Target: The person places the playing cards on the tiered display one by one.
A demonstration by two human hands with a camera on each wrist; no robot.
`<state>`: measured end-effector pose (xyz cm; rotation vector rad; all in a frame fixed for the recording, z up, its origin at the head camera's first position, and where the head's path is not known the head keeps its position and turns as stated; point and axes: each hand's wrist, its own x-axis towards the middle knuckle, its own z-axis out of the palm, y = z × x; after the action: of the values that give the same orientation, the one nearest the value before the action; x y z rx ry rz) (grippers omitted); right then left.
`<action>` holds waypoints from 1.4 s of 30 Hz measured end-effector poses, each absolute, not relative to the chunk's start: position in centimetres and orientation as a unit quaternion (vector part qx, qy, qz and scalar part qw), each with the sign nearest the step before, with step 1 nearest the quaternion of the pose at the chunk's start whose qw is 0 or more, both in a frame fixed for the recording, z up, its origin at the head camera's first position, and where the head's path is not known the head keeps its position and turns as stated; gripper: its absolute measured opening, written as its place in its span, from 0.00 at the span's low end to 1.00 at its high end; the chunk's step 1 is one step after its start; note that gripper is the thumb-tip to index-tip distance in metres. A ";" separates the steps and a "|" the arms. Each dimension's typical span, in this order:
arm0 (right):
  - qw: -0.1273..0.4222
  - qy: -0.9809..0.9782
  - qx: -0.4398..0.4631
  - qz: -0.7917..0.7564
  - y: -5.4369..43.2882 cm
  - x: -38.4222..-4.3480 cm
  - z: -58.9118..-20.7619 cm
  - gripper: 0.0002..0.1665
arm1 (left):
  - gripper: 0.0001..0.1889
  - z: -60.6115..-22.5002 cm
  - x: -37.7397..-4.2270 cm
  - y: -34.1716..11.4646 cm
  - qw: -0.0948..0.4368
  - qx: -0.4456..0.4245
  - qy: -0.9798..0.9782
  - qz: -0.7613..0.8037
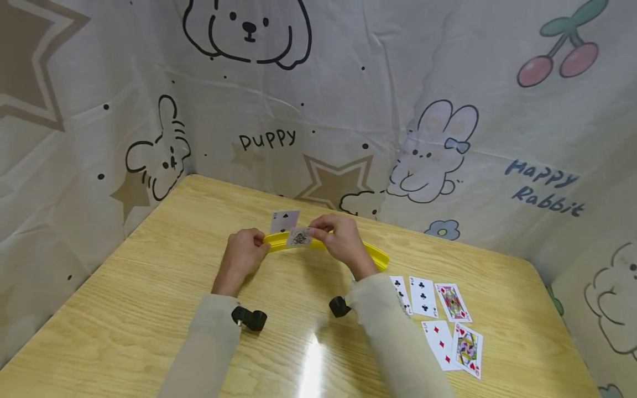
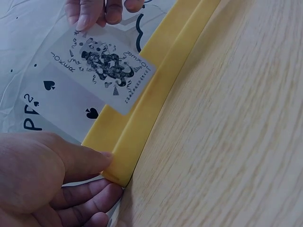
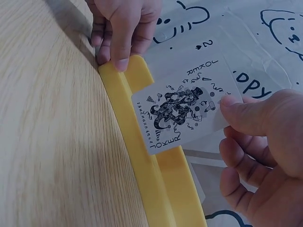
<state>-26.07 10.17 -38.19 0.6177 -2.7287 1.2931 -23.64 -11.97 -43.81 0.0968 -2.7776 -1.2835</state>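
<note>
My left hand [image 1: 242, 255] pinches the left end of a curved yellow card holder [image 2: 158, 101], thumb on the near side and fingers underneath and behind. Between thumb and fingertips, my right hand [image 1: 340, 240] grips a black-and-white joker card [image 3: 182, 111] by one edge. The joker's opposite edge overlaps the holder in both wrist views, right at its groove. A two of spades [image 1: 285, 220] stands upright in the holder near the left end. The joker partly hides it in the wrist views.
Several cards lie face up on the wooden table [image 1: 164, 282] at the right, among them a clubs card [image 1: 423, 297], a three of diamonds [image 1: 440, 344] and red face cards [image 1: 453, 303]. My right sleeve partly covers one more. A printed cloth [image 1: 338, 99] hangs behind the table.
</note>
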 end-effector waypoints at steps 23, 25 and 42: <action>0.026 -0.887 0.221 0.405 7.8 -26.8 -38.8 0.04 | 0.12 -43.9 -23.7 -12.0 0.043 0.033 -0.903 -0.426; 0.025 -0.888 0.221 0.402 7.7 -27.0 -38.8 0.04 | 0.12 -43.9 -23.7 -12.0 0.041 0.035 -0.903 -0.425; 0.004 -0.885 0.211 0.414 6.8 -27.4 -39.5 0.04 | 0.11 -43.6 -23.8 -12.0 0.032 0.044 -0.904 -0.424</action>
<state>-27.36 6.78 -39.46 0.6609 -2.7738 1.2984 -23.75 -12.01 -43.61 0.1346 -2.7831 -1.3054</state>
